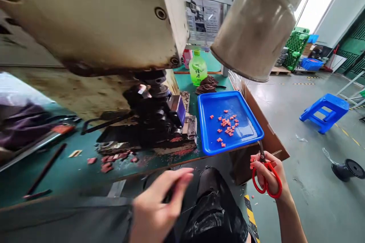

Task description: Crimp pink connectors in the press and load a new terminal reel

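Note:
My right hand (272, 174) grips a pair of scissors (278, 189) with red handles, their blades pointing up by the tray's near right corner. A small pink piece (253, 158) is pinched at my right fingertips. My left hand (161, 201), slightly blurred, is held above my lap with thumb and fingers pressed together. Whatever it may hold is hidden. Beyond both hands lies a blue tray (203, 136) with several small pink cross-shaped pieces (226, 122) scattered in it. Left of the tray stands the press tooling (159, 110) of a machine.
The cream machine head (94, 22) overhangs the green bench (99, 171), where pink scraps (107, 161) lie along the front. A green bottle (197, 69) and brown cloth (208, 84) sit behind the tray. Right of it is a cardboard box (266, 121); farther off, a blue stool (325, 108).

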Demonstrator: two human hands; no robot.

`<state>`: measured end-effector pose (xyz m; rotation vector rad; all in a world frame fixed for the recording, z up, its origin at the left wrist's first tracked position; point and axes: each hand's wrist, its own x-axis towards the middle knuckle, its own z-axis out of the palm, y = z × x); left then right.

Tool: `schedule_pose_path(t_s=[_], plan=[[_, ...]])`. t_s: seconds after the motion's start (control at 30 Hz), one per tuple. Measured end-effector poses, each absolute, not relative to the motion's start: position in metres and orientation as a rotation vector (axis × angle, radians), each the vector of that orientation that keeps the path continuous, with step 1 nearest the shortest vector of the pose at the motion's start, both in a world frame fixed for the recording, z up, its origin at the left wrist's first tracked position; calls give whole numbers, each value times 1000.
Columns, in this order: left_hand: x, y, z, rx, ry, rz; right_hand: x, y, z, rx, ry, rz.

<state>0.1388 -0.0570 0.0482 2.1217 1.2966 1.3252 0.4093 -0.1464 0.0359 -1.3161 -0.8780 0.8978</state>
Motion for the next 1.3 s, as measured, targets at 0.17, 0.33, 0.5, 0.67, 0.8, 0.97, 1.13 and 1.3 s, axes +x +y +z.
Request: schedule_pose_path(t_s=[0.17, 0.33, 0.5, 0.67, 0.8, 0.97, 1.13, 1.3], plan=[[235, -64, 74, 1836, 735, 844, 416, -152, 48, -1324, -1040, 1076], [272, -61, 71, 1763, 661, 777, 418, -161, 40, -1280, -984, 1095], [280, -71, 54, 1673, 785, 926, 398, -157, 25, -1225, -706, 853], [280, -71, 49, 1668, 838, 956, 387, -152, 16, -1232, -689, 836], [279, -69, 46, 1650, 862, 941, 384, -150, 13, -1238, -690, 834], [277, -77, 44, 1534, 842, 900, 381, -150, 7, -1277, -656, 783], [275, -82, 38, 1336, 799, 855, 385, -148, 7, -1282, -649, 801], [274, -74, 34, 1318, 842, 910, 386, -144, 9, -1177, -610, 944]])
